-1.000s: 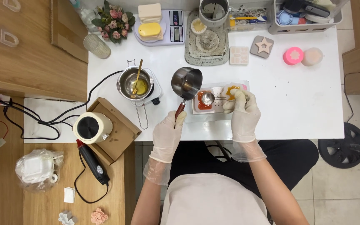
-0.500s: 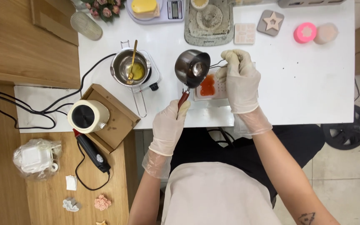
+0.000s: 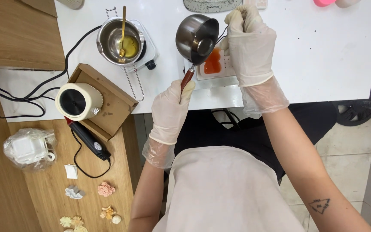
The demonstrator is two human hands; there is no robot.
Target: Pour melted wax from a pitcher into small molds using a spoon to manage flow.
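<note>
My left hand [image 3: 170,109] has its gloved fingers [image 3: 186,89] curled tight around the reddish wooden handle of a small steel pouring pot [image 3: 196,38], thumb along the top to steady the tilt. The pot hangs over the white table [image 3: 323,51], just left of a clear mould tray [image 3: 214,65] that holds an orange-red fill, its lip leaning toward the tray so the spout sits above the cavity. My right hand [image 3: 250,45] has its fingers pinched shut on a thin wire tool [image 3: 223,33] that reaches into the pot's mouth; I cannot tell what its tip does there. Far left on the table, a larger steel pot [image 3: 117,41] sits on a small hotplate with a golden spoon in yellow liquid, within easy reach. Nearer left, a cream cylindrical device [image 3: 78,101] rests on a wooden box.
</note>
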